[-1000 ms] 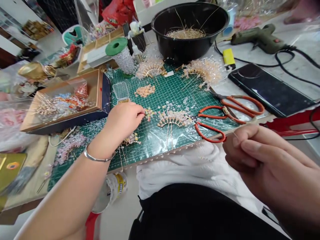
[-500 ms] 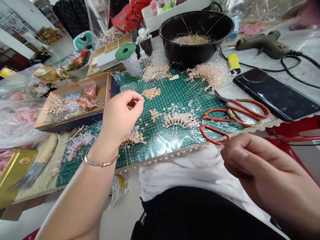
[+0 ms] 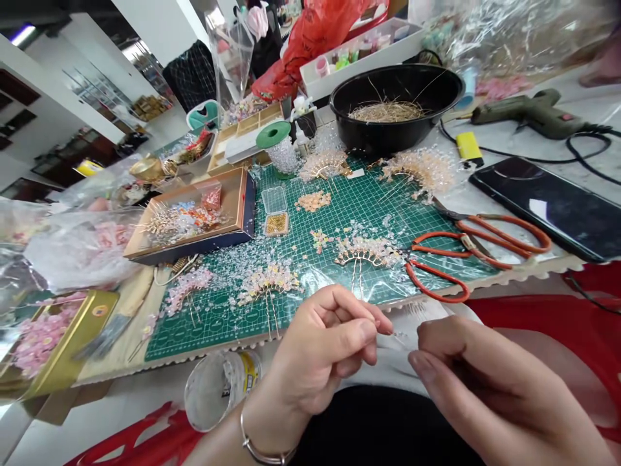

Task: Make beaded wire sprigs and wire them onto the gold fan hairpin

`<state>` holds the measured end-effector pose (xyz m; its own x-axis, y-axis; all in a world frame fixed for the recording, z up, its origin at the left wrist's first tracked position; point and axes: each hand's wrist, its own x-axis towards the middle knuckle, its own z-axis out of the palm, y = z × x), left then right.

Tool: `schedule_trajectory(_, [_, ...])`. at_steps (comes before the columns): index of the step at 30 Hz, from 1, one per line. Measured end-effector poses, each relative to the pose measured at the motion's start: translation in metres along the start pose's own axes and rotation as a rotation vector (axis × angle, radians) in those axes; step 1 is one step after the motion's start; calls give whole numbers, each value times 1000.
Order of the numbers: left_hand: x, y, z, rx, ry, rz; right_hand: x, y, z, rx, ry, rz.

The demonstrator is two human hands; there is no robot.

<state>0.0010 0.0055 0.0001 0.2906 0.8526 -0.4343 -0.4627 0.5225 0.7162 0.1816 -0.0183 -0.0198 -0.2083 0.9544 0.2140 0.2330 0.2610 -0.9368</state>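
Note:
Over my lap, my left hand [image 3: 334, 343] is pinched at thumb and fingertips on something too small to make out. Close by on the right, my right hand [image 3: 490, 382] is also closed in a pinch, its contents hidden; a faint clear bit shows between the hands. Just beyond lies a beaded hair comb [image 3: 361, 252] with gold prongs, beside a second beaded comb [image 3: 269, 285] and a pink beaded one [image 3: 187, 291]. A small clear box of gold beads [image 3: 276, 224] sits open near a pile of peach beads [image 3: 313, 200].
Orange-handled scissors [image 3: 439, 294] and another orange-handled pair [image 3: 528, 223] lie right on the green cutting mat [image 3: 223, 330], near a phone [image 3: 548, 200]. Behind are a black basin [image 3: 388, 133], bead spool [image 3: 281, 152] and glue gun [image 3: 528, 113]. A box [image 3: 194, 249] stands left.
My left hand has come from above the mat, near the gold beads, down and right to beside my right hand. The gold bead box is now uncovered. The view has shifted.

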Motion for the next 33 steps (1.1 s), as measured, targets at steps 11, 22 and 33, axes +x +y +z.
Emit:
schedule_trajectory(11, [-8, -4, 5, -8, -35, -3, 5, -10, -6, -48, -52, -20])
schedule_trajectory(22, [-15, 11, 3, 711, -81, 380, 9, 2, 1, -1, -14, 176])
schedule_trajectory(33, [0, 52, -8, 1337, -157, 617, -3, 19, 14, 149, -58, 306])
